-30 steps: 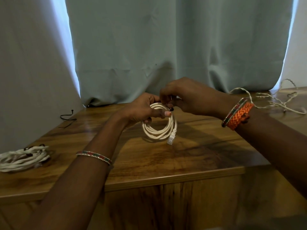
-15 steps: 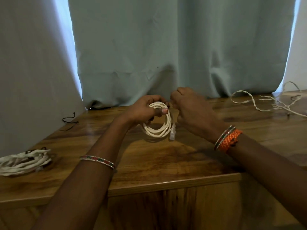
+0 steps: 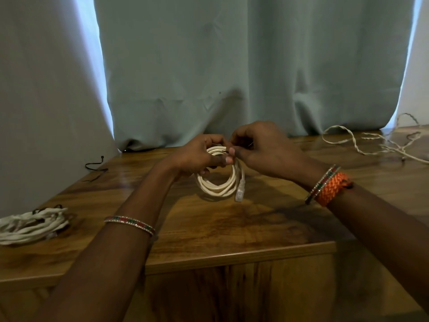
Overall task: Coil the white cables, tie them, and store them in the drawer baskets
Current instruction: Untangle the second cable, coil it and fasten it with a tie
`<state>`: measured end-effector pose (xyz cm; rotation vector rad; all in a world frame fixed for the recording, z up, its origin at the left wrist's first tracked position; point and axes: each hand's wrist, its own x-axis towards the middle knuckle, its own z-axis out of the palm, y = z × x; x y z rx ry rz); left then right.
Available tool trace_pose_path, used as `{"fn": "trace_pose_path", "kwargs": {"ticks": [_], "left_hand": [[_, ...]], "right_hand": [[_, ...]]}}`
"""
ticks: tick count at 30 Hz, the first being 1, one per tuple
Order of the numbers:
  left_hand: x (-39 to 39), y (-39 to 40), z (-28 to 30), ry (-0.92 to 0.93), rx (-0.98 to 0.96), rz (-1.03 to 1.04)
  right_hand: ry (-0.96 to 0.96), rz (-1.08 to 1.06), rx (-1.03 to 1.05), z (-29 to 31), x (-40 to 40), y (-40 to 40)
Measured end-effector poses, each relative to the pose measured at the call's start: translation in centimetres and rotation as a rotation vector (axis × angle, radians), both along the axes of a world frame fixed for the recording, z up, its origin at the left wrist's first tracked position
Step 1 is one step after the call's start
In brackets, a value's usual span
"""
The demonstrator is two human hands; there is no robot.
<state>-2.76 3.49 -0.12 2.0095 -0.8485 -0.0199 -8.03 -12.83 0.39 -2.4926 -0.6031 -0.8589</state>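
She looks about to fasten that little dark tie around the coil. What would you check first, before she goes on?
1. Coil held together: ok. The left hand grips the white coil at its top.
2. Tie in the grip: ok. The right hand pinches the thin dark tie beside the coil's top.
3. Tie passed around all the loops: cannot tell, fingers hide it.
4. Loose end tucked in: not ok. The clear plug hangs free at the coil's lower right.
5. Spare ties at hand: ok. Dark ties lie at the table's far left.
6. Drawer baskets ready: cannot tell, none in view.
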Motion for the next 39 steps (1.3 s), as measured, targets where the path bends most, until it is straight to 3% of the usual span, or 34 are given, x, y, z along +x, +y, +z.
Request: {"fn": "trace_pose_path", "kwargs": {"ticks": [5, 10, 15, 25, 32, 39], "left_hand": [[0.0, 0.2, 0.2, 0.005, 0.008, -0.004], [0.0, 0.3, 0.3, 0.081, -0.003, -0.056], [0.2, 0.3, 0.3, 0.205, -0.061, -0.104], [0.3, 0.4, 0.2, 0.215, 0.018, -0.106], [0.2, 0.4, 0.2, 0.230, 0.029, -0.134], [0.5, 0.5, 0.0, 0.266, 0.070, -0.131]], "right_hand": [[0.065, 0.087, -0.056, 0.9, 0.4, -0.2], [0.210, 0.164, 0.109, 1.6, 1.2, -0.5], [0.393, 0.206, 0.115, 2.3, 1.2, -1.3], [0.571, 0.288, 0.164, 2.2, 1.5, -1.9], [0.661, 0.324, 0.259, 2.0, 1.9, -2.1], [0.680, 0.325, 0.144, 1.7, 2.0, -2.0]]}}
